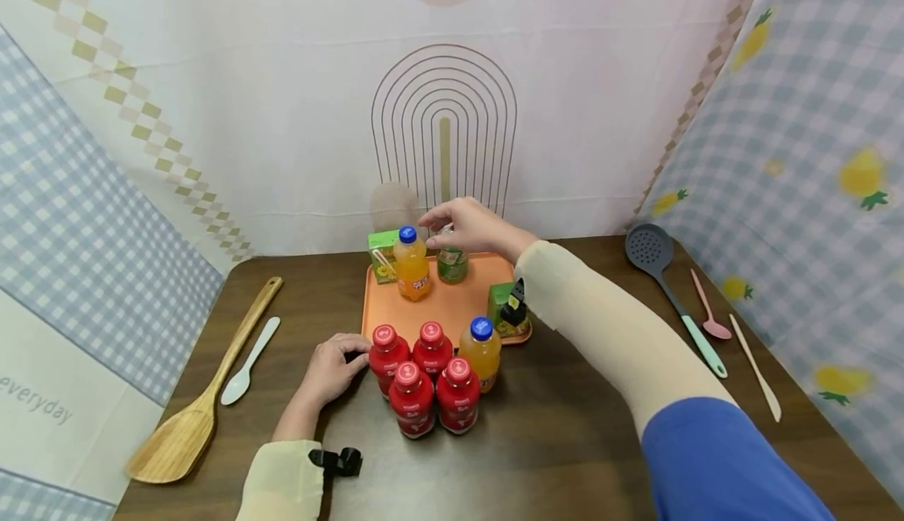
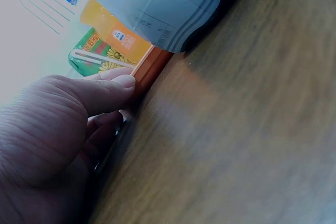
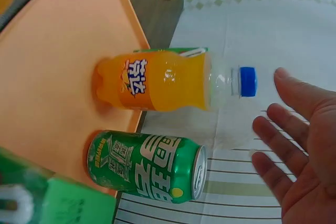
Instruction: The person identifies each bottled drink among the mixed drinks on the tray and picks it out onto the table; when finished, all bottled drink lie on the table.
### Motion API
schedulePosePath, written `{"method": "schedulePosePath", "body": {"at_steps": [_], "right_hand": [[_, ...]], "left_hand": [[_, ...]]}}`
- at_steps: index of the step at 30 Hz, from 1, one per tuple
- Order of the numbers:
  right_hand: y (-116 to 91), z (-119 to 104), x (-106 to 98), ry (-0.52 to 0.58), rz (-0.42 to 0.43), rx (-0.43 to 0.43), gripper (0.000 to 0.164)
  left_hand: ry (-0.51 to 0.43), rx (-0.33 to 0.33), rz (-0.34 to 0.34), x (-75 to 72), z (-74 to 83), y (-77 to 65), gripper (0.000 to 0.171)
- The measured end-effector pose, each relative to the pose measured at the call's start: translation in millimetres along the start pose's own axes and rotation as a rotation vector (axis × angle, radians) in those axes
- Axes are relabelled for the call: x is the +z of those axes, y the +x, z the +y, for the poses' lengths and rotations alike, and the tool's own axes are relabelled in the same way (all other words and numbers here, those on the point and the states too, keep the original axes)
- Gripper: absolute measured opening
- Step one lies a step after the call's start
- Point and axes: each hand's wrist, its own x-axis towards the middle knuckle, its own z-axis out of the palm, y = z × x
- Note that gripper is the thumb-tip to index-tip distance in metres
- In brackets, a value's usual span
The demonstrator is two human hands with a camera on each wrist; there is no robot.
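My left hand (image 1: 330, 369) pinches the left front edge of an orange tray (image 1: 395, 315); the left wrist view shows the thumb on its rim (image 2: 148, 72). Over the tray, my right hand (image 1: 475, 227) has its fingers spread and holds nothing. In the right wrist view it is just beyond the blue cap of an orange soda bottle (image 3: 163, 82), apart from it. Upright beside that bottle stands a green drink can (image 3: 149, 166), partly hidden by the right hand in the head view. Green juice cartons (image 1: 381, 248) stand at the tray's back left and front right.
In front of the tray are several red-capped bottles (image 1: 412, 403) and another orange soda bottle (image 1: 480, 360). A wooden spatula (image 1: 176, 435) and a pale spoon (image 1: 240, 384) lie left. A grey skimmer (image 1: 650, 250), pink spoon (image 1: 713, 325) and pale knife (image 1: 759, 376) lie right.
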Motion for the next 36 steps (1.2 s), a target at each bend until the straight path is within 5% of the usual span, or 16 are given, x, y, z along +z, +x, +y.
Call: {"method": "schedulePosePath", "body": {"at_steps": [19, 36], "right_hand": [[35, 5, 17, 0.063, -0.179, -0.011, 0.041], [42, 7, 26, 0.01, -0.121, 0.024, 0.034]], "left_hand": [[-0.017, -0.024, 0.002, 5.9, 0.5, -1.9, 0.004], [-0.007, 0.02, 0.02, 1.1, -1.8, -0.6, 0.012]]}}
